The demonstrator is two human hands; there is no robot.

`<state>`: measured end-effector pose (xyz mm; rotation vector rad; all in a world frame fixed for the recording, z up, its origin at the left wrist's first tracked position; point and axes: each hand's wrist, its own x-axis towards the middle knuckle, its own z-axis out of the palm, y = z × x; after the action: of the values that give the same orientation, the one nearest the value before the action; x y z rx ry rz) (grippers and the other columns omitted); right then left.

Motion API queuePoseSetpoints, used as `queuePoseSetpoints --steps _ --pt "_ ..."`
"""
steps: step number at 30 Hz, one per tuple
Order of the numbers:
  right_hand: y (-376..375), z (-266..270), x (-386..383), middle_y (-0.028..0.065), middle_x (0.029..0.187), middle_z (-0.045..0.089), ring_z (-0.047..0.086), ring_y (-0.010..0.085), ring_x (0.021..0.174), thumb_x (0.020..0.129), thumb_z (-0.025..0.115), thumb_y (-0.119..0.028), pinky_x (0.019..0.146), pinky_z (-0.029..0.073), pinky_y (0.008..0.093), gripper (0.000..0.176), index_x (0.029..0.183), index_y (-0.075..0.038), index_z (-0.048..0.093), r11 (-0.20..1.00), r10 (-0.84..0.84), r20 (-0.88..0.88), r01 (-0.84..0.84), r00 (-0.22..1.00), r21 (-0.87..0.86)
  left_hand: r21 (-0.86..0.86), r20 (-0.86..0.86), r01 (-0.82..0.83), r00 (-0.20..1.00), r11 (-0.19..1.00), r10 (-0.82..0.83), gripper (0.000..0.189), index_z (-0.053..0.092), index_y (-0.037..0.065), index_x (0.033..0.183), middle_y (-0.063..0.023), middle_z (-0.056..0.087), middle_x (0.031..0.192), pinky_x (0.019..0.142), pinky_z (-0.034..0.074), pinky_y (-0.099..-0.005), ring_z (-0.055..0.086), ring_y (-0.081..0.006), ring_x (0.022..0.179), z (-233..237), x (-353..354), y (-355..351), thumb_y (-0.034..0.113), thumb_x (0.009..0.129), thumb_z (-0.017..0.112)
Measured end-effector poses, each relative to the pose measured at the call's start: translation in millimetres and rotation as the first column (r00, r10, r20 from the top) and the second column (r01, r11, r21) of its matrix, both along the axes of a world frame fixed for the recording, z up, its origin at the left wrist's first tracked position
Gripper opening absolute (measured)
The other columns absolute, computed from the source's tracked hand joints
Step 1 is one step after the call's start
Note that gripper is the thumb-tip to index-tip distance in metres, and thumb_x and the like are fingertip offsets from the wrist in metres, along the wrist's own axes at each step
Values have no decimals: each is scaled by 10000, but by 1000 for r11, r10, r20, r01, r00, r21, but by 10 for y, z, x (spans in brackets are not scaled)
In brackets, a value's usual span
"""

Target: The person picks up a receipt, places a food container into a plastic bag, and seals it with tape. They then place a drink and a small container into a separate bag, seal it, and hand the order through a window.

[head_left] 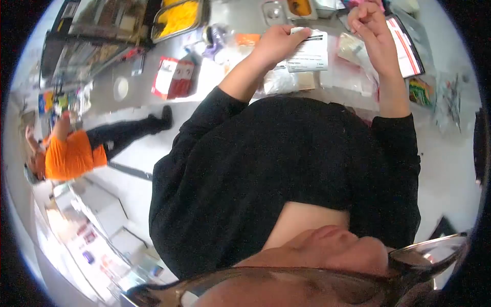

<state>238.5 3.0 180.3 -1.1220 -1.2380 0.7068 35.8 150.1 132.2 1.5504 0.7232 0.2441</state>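
Observation:
My left hand (280, 45) grips a white printed label sheet (308, 53) by its upper left edge, the thumb lying on top. The sheet has lines of black print and is held above the worktop. To its right, my right hand (369, 24) is raised with loosely curled fingers, and I see nothing in it. Next to that hand lies a dark clipboard (418, 64) bearing red and white paper. Below the sheet are clear plastic packets (281, 82). Another pale packet (352, 47) lies between my hands.
A metal pan (200, 20) of yellow shredded food stands at the back left. A red and white box (174, 78) and a round white piece (121, 88) are on the steel counter. A person in an orange shirt (71, 155) stands at the left. Metal containers (273, 13) line the back.

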Motion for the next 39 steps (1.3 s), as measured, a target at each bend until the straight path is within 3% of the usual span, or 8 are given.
queuePoseSetpoints --steps 5,6,9,13,19,28,37,39 --pt "317 -47 -63 103 1040 497 517 215 935 895 666 -200 903 409 349 371 1133 -100 400 998 62 -57 -64 996 -25 -232 82 -144 982 962 167 311 706 -24 938 -62 695 783 606 490 -274 620 -110 667 -20 14 -16 283 919 659" --pt "361 -31 -219 96 1088 495 525 143 939 910 530 50 873 429 292 310 1162 -53 381 992 -70 66 62 995 110 -262 100 -169 975 950 201 305 703 -25 934 -66 692 782 603 491 -274 621 -115 664 -42 32 -24 277 917 661" --pt "299 -314 -296 121 1238 446 580 176 940 843 680 42 869 472 316 528 1224 -57 327 972 -63 -180 101 982 211 -311 130 -278 935 909 330 285 692 -26 948 -75 688 798 599 498 -284 633 -128 677 -10 100 -107 256 917 656" --pt "161 -594 -320 144 1249 414 581 188 928 775 701 115 846 487 325 665 1251 -72 276 975 14 8 -15 1000 222 -342 109 -349 907 873 406 291 677 -46 970 -93 692 844 619 513 -294 649 -147 713 -17 142 -187 239 921 647" --pt "-9 -687 -295 143 1241 416 593 141 876 787 655 143 803 493 281 623 1229 -79 278 986 150 -89 -142 985 84 -294 15 -476 865 829 502 366 645 -73 1065 -136 693 925 658 550 -345 678 -218 762 11 193 -326 261 915 652" --pt "-120 -743 -345 140 1216 440 610 124 838 812 625 146 782 497 264 563 1206 -74 287 978 209 -184 -202 960 54 -327 63 -510 829 796 556 374 645 -29 1045 -113 691 936 719 551 -342 682 -196 794 -208 80 -391 331 957 588" --pt "-60 -811 -430 142 1213 438 611 132 818 820 619 146 727 507 258 538 1191 -63 291 985 166 -201 -151 965 85 -496 356 -238 822 835 445 427 593 33 1179 -98 671 1079 848 520 -351 654 -192 984 -281 -304 -567 405 1003 480" --pt "-42 -868 -457 140 1209 439 612 137 814 816 619 151 723 506 258 539 1195 -58 297 988 150 -212 -137 966 72 -436 299 -368 801 821 518 390 590 24 1187 -91 668 1094 831 523 -339 651 -180 969 -347 -254 -723 357 997 517"
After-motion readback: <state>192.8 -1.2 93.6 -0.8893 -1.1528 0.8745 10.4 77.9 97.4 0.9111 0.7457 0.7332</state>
